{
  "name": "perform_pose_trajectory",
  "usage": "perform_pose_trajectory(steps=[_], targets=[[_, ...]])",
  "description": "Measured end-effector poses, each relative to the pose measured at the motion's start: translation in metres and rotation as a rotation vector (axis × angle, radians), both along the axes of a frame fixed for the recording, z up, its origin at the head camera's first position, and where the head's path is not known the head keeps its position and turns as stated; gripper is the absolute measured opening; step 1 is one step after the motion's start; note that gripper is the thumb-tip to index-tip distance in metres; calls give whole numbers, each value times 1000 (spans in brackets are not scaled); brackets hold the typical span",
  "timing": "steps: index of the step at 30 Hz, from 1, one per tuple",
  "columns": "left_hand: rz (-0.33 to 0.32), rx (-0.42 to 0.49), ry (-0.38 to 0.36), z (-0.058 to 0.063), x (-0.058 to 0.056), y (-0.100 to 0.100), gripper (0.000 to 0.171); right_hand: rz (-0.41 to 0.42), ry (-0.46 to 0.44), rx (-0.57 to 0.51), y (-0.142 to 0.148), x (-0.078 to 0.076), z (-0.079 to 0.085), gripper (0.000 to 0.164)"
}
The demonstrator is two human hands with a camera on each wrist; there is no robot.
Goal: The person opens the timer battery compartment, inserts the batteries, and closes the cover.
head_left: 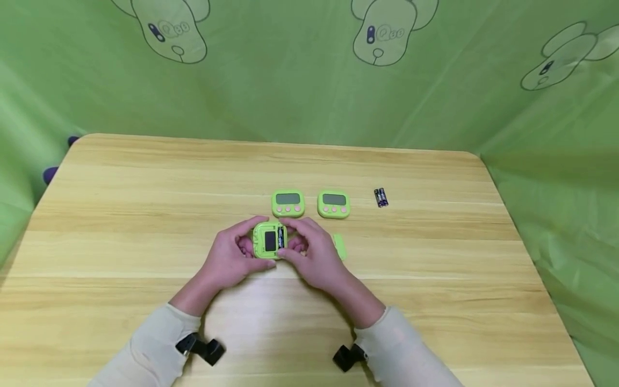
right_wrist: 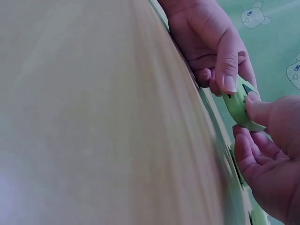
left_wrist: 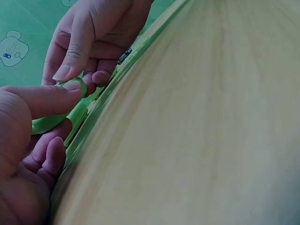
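Note:
Both hands hold a green digital timer [head_left: 260,248] above the middle of the table, its back facing up. The left hand [head_left: 227,258] grips its left side between thumb and fingers. At the opposite side the right hand [head_left: 316,255] grips the timer, its thumb [head_left: 288,255] at the lower end of a dark battery [head_left: 281,237] in the open compartment. Beside the right hand lies a green battery cover [head_left: 340,246], partly hidden by that hand. In the right wrist view, the timer [right_wrist: 238,108] is seen edge-on between both thumbs.
Two more green timers, a left one [head_left: 287,203] and a right one [head_left: 333,204], lie screen up just beyond the hands. Farther right is a pair of dark batteries [head_left: 381,197] side by side. A green patterned curtain [head_left: 290,97] stands behind the wooden table [head_left: 145,215].

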State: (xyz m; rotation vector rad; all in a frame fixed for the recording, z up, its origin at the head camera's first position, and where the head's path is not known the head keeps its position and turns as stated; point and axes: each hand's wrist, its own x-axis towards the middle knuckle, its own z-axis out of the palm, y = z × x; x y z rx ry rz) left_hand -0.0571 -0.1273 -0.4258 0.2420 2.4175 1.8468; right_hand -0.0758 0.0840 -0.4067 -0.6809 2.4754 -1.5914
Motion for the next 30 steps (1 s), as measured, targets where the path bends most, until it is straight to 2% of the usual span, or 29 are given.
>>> perform_pose_trajectory(steps=[6, 10, 13, 19, 20, 24, 30], targets=[[-7, 40, 7, -1, 2, 2, 86, -55, -40, -80, -2, 2, 0, 51], [-4, 32, 17, -3, 1, 2, 85, -61, -54, -103, -2, 3, 0, 50], [-3, 23, 15, -2, 1, 2, 84, -69, -65, -95, -4, 5, 8, 48], [-2, 19, 2, -2, 1, 2, 85, -74, -78, -73, -1, 4, 8, 46], [-3, 21, 2, -2, 1, 2, 85, -71, -80, -73, 1, 2, 3, 47], [-5, 23, -1, -2, 1, 2, 87, -71, -60, -53, 13, 2, 9, 50], [4, 8, -9, -1, 1, 2, 88, -115, -16, 21, 41, 0, 12, 55]])
